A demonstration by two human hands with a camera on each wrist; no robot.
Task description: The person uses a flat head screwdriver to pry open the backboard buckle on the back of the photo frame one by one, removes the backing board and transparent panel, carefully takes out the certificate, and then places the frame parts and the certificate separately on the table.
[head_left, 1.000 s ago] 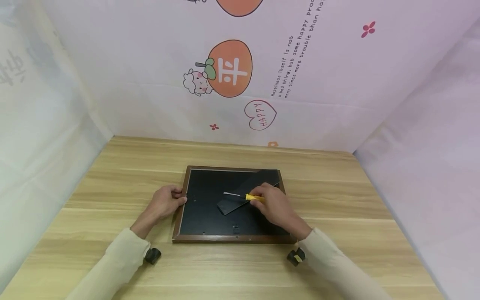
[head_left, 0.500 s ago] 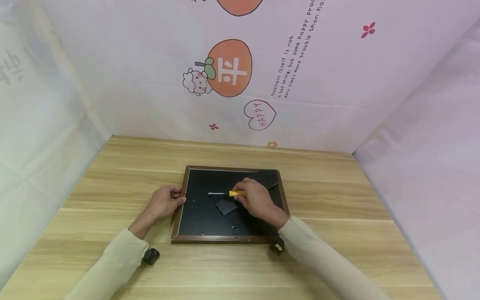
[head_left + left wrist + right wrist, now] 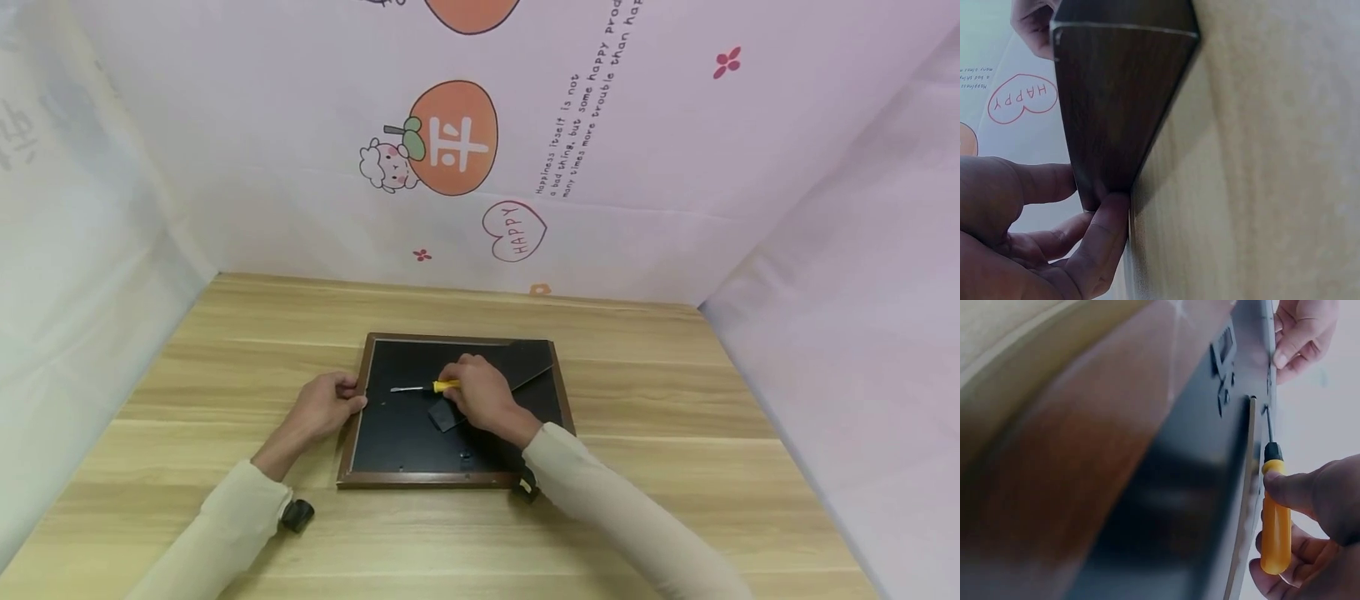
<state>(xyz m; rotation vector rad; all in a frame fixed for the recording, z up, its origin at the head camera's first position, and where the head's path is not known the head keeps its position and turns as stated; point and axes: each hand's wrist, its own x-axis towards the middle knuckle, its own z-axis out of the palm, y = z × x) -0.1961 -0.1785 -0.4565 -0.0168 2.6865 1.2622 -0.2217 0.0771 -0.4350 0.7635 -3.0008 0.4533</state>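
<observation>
A picture frame (image 3: 405, 479) with a brown rim lies face down on the wooden table. Its black backing (image 3: 401, 442) carries a folded black stand (image 3: 528, 364) set at a slant. My left hand (image 3: 322, 404) grips the frame's left edge; the left wrist view shows thumb and fingers (image 3: 1100, 240) about the rim's corner. Over the backing, my right hand (image 3: 480, 392) holds a screwdriver (image 3: 1277, 519) by its yellow handle. Its metal shaft (image 3: 408, 388) points left, toward the left rim. Whether the tip touches the backing, I cannot tell.
Wooden tabletop (image 3: 652, 517) surrounds the frame. White printed cloth (image 3: 630, 233) hangs behind the table, and pale cloth walls rise at both sides. A small metal hanger (image 3: 1225, 347) is fixed to the backing near the front rim.
My right hand has moved left across the backing with the screwdriver, bringing the tip closer to the left rim. My left hand keeps its hold on the frame's edge.
</observation>
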